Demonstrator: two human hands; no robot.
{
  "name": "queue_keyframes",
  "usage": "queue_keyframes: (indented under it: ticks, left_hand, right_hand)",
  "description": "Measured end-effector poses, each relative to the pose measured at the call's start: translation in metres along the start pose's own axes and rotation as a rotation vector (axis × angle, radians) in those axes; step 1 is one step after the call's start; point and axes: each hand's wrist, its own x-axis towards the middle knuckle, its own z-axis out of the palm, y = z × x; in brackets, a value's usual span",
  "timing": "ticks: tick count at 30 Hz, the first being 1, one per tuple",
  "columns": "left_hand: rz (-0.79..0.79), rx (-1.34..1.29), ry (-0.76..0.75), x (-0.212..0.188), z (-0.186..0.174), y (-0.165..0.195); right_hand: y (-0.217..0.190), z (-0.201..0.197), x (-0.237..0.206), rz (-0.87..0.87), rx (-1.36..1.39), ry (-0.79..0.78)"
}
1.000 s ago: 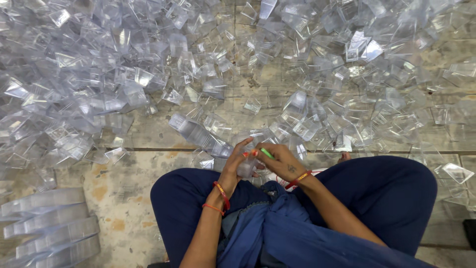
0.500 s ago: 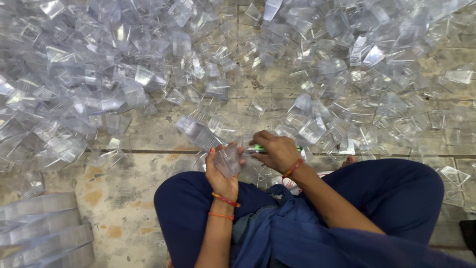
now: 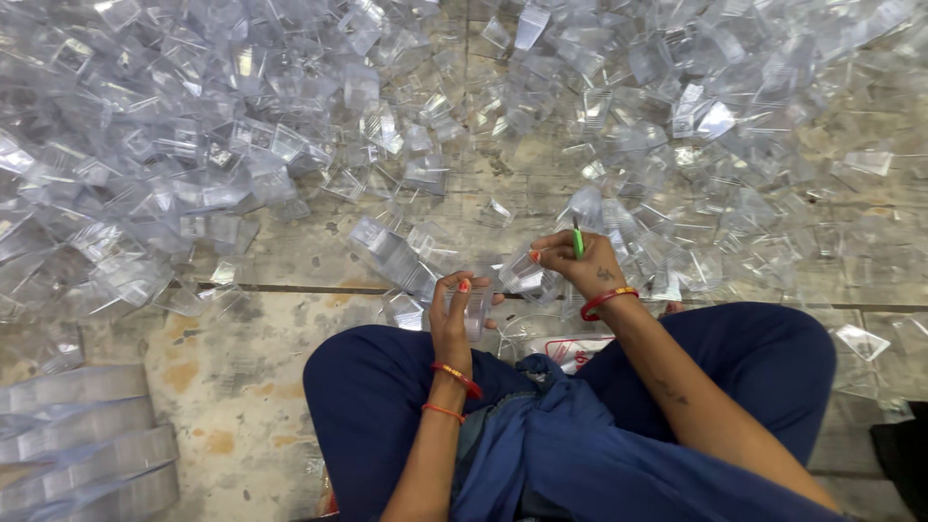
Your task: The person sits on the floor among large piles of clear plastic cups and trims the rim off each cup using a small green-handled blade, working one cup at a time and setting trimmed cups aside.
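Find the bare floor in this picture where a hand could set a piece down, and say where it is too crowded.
Bare stone floor lies between the left knee, the stacked clear strips and the heap's near edge. A thinner bare strip runs just beyond the floor joint. The clear plastic heap crowds the far side, and pieces lie thick beyond the right hand.

**A floor-level packing workshop**

We take this for a small workshop where work is done by hand on the ground. We see a bare, stained stone floor (image 3: 242,425) with visible joints, and across most of it a huge loose heap of clear plastic boxes (image 3: 290,126). At the left edge, we see neat nested stacks of the same clear pieces (image 3: 77,435). We see a person sitting cross-legged on the floor itself.
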Motion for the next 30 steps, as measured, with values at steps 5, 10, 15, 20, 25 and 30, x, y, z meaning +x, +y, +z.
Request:
queue_keyframes:
  ticks: [5, 10, 15, 20, 25, 30]
  left_hand:
    - [0.004, 0.170, -0.053, -0.009, 0.012, 0.000]
    - [0.058, 0.331, -0.086, -0.019, 0.021, 0.001]
    - [0.033, 0.404, -0.081, -0.022, 0.027, 0.007]
    - [0.038, 0.451, -0.086, -0.022, 0.031, 0.007]
    - [0.013, 0.462, -0.080, -0.018, 0.031, 0.002]
    - [0.150, 0.521, -0.098, -0.010, 0.032, -0.002]
  right_hand:
    - [0.008, -0.007, -0.016, 0.185, 0.123, -0.004]
    - [0.009, -0.003, -0.018, 0.210, 0.195, -0.037]
    - [0.004, -0.003, -0.018, 0.236, 0.226, -0.037]
    - [0.003, -0.002, -0.015, 0.276, 0.205, -0.001]
    - [0.007, -0.003, -0.009, 0.261, 0.236, -0.020]
    - [0.010, -0.002, -0.001, 0.248, 0.254, -0.036]
